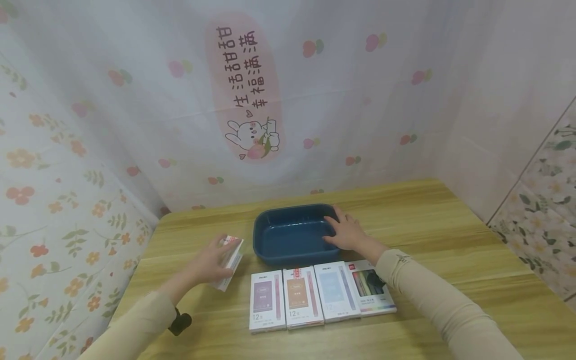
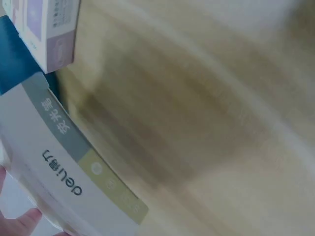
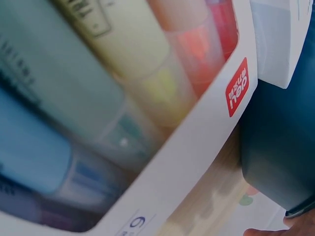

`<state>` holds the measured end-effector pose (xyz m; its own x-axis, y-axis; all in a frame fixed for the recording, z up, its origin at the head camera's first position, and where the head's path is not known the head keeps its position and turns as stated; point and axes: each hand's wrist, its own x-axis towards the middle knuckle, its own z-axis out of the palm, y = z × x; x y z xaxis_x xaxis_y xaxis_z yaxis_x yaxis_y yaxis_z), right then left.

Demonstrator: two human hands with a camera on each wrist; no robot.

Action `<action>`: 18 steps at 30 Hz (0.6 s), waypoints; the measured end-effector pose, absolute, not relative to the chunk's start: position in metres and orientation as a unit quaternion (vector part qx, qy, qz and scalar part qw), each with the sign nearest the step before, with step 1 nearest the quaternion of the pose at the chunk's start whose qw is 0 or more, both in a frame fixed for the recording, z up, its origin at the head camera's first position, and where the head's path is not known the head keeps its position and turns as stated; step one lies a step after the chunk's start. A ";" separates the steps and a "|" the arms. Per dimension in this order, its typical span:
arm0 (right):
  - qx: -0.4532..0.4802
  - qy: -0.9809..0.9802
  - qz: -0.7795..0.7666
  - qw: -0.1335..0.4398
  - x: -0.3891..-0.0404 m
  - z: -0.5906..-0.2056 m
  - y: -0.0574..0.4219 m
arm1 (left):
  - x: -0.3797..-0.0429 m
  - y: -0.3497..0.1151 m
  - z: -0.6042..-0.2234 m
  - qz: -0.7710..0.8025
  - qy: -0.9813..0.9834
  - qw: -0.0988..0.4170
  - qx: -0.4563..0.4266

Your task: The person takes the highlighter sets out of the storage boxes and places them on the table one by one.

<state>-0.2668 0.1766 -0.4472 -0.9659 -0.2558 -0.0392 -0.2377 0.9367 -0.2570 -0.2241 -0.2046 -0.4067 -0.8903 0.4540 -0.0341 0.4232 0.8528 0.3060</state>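
Observation:
My left hand (image 1: 211, 261) grips a white highlighter box (image 1: 230, 265) by its sides, tilted, left of the blue dish. In the left wrist view the deli print and a grey and yellow-green strip show on the box (image 2: 64, 162), with fingertips (image 2: 29, 219) at its lower left. My right hand (image 1: 348, 234) holds the right rim of the deep blue dish (image 1: 270, 259), fingers over its edge. In the right wrist view part of that hand (image 3: 275, 232) appears below the dish wall (image 3: 278, 162).
In front of the dish lie a purple-panel box (image 1: 263, 300), an orange-panel box (image 1: 302, 297), a blue-panel box (image 1: 332, 290) and a windowed highlighter pack (image 1: 371, 290), partly under the right wrist. A patterned curtain (image 1: 342, 115) hangs behind the wooden table (image 1: 432, 240).

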 end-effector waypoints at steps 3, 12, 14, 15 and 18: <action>-0.128 0.983 -0.129 0.032 -0.268 -0.448 0.176 | -0.219 -0.208 -0.415 0.158 0.964 0.055 0.208; -0.134 0.982 -0.130 0.025 -0.269 -0.448 0.176 | -0.202 -0.211 -0.427 0.168 0.965 0.084 0.181; -0.134 0.982 -0.130 0.024 -0.268 -0.448 0.176 | -0.198 -0.211 -0.429 0.169 0.965 0.097 0.176; -0.134 0.982 -0.129 0.024 -0.268 -0.448 0.176 | -0.197 -0.211 -0.430 0.169 0.965 0.104 0.173; -0.133 0.983 -0.127 0.023 -0.267 -0.448 0.176 | -0.193 -0.209 -0.435 0.158 0.966 0.124 0.162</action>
